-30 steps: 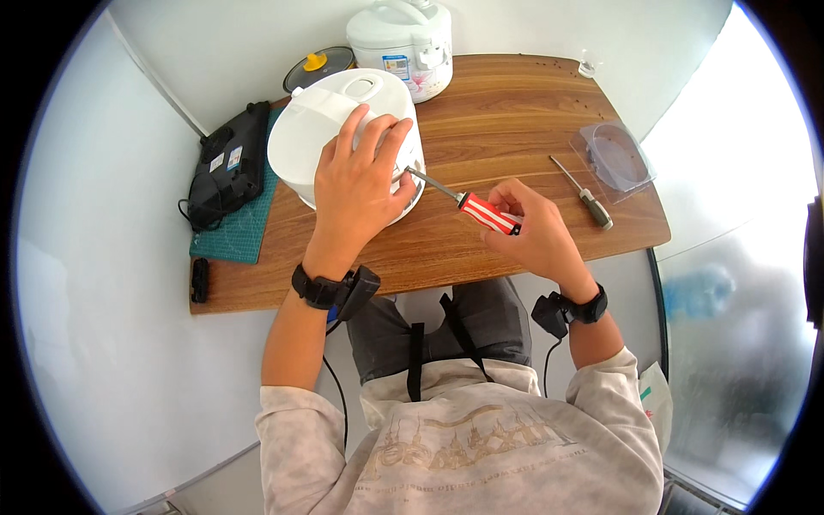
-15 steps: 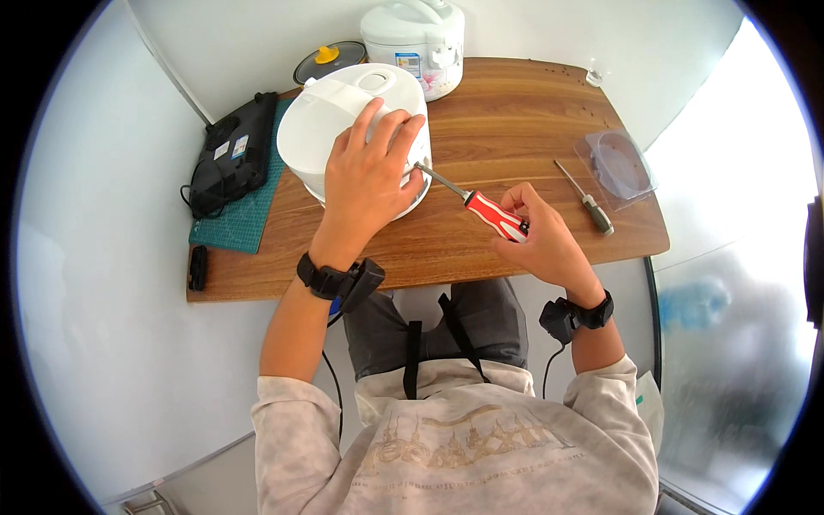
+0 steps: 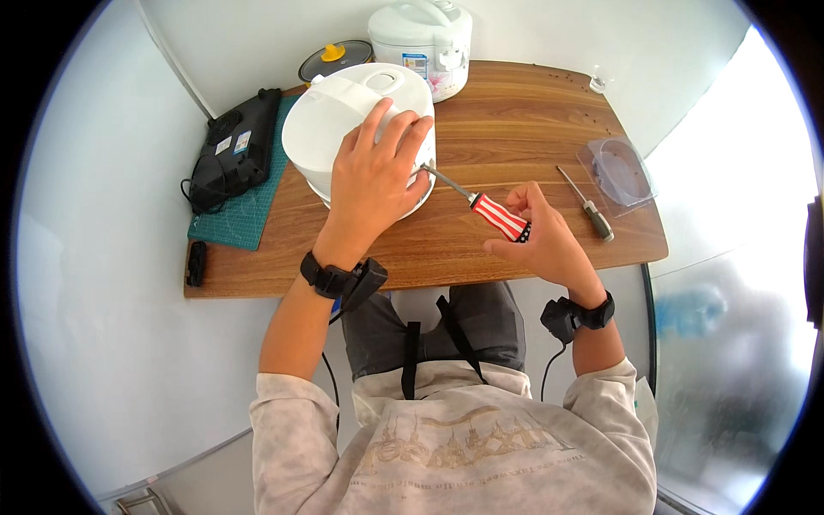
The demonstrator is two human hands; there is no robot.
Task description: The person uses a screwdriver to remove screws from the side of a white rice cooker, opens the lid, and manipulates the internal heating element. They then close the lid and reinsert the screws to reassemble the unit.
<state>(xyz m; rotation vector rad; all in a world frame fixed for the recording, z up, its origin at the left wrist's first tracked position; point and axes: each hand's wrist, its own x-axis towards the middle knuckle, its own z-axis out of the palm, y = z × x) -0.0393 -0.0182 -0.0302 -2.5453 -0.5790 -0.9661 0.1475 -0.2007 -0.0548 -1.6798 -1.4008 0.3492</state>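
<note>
A white rice cooker (image 3: 322,129) stands at the left middle of the table. My left hand (image 3: 373,176) lies spread over its right side, fingertips on the lid's edge and thumb low on the side wall. The screwdriver (image 3: 499,216), with a red-and-white striped handle, points up and left. Its tip meets the cooker's side just beside my left thumb; whether it sits in a screw is too small to tell. At the handle's end, the thumb and fingers of my right hand (image 3: 545,236) are closed round it.
Behind stand a second rice cooker (image 3: 421,39) and a dark lid with a yellow knob (image 3: 333,53). Left, a black appliance (image 3: 236,146) rests on a green cutting mat (image 3: 227,225). Right are another screwdriver (image 3: 592,215) and a clear plastic container (image 3: 622,172).
The screwdriver's handle has turned about its length and shows a different side of its pattern. My left hand stays on the cooker. The whole view has shifted slightly.
</note>
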